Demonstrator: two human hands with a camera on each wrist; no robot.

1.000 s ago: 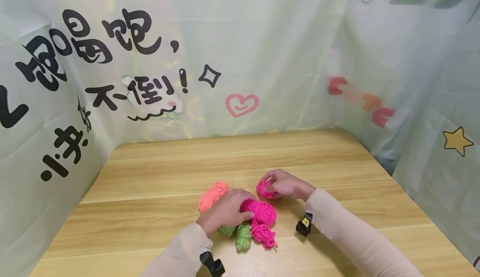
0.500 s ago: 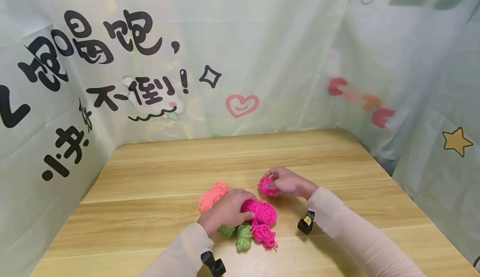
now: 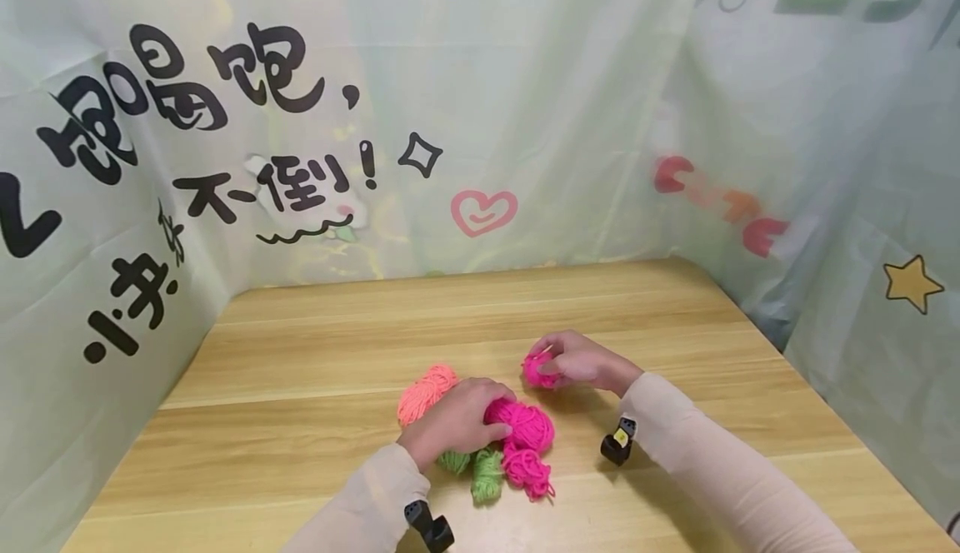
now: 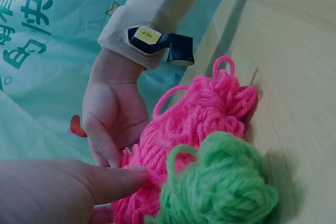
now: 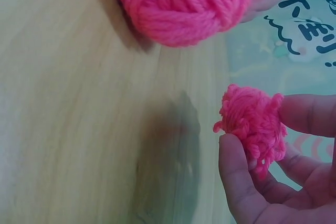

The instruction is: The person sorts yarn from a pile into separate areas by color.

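Two hands sorting bright yarn on a wooden table (image 3: 300,345).
Right hand (image 3: 581,363) pinches a small pink bundle (image 3: 538,370), lifted clear; left hand (image 3: 453,424) grips the big pink ball (image 3: 525,426) (orange, green bundles still heaped).

The counter (image 3: 645,320) is pale wood with a smooth, faintly glossy grain. The pink yarn balls (image 3: 525,426), green yarn (image 3: 487,474) and orange yarn (image 3: 424,390) look soft, fuzzy, matt. The printed backdrop (image 3: 525,103) is thin, slightly sheeny cloth.

We get the head cam looking down over the table (image 3: 300,345) from above. Both wrist cams sit super close, sharing the big pink yarn ball (image 4: 184,129).
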